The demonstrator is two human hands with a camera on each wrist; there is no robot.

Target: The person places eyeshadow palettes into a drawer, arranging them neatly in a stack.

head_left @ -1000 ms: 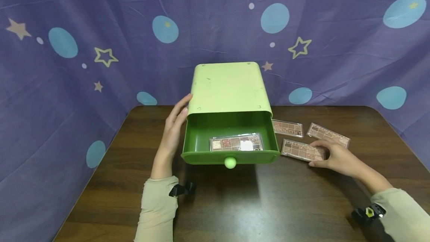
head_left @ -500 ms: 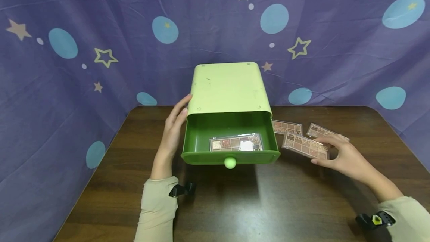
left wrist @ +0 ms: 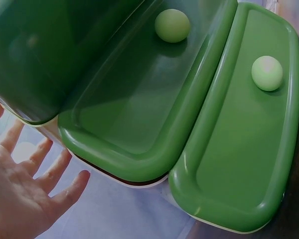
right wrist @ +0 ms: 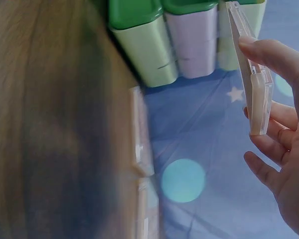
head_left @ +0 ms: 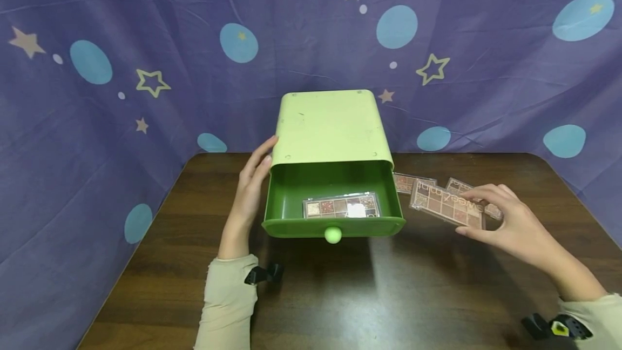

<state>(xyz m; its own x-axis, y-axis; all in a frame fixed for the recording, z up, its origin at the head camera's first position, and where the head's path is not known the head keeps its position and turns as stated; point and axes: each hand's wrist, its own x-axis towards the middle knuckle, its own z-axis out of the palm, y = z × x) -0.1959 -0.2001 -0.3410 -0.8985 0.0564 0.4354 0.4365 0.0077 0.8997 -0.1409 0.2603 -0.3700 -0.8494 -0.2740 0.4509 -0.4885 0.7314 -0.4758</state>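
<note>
A light green drawer unit [head_left: 332,126] stands mid-table, its top drawer [head_left: 286,228] pulled out with one eyeshadow palette [head_left: 335,208] lying inside. The left hand [head_left: 249,193] rests against the unit's left side, fingers extended; the left wrist view shows that hand [left wrist: 32,189] with fingers spread beside the unit. Right of the drawer, the right hand [head_left: 510,223] pinches a clear-lidded palette [head_left: 444,202] between thumb and fingers, raised off the table. In the right wrist view the same palette [right wrist: 254,84] is seen edge-on in the hand [right wrist: 284,144].
Two further palettes lie on the table [head_left: 311,307] at the right: one [head_left: 405,183] beside the unit, another [head_left: 457,185] partly hidden behind the right hand and its palette. Lower drawers [left wrist: 234,134] show in the left wrist view. A purple patterned cloth [head_left: 311,26] hangs behind.
The right hand has lifted its palette from the table and tilted it, moving slightly right and toward the near side. The left hand and the drawer unit have stayed in place.
</note>
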